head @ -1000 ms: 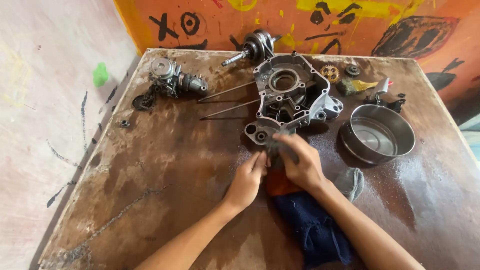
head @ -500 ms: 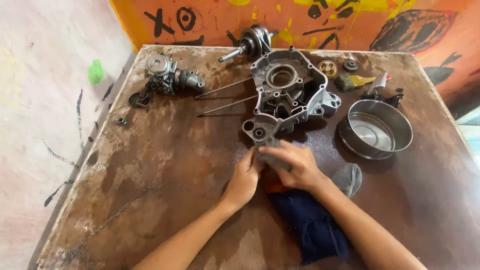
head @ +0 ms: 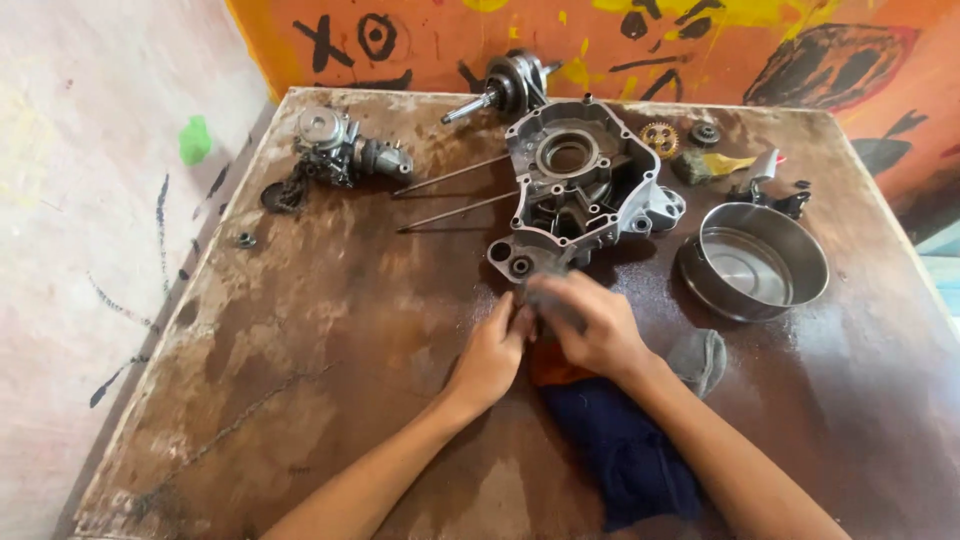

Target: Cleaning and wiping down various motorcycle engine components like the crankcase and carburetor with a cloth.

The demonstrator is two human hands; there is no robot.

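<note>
At the bench centre, a small grey part is being gripped by the right hand and touched by the left hand's curled fingers, just below the engine casing, above a dark blue cloth; a steel bowl is sitting to the right.

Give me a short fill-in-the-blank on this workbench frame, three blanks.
1. The round metal bowl sits to the ___ of the engine case.
2. Both hands, left hand and right hand, meet just below the ___.
3. Two thin rods lie on the ___ table.

Missing: right; engine case; brown
</note>
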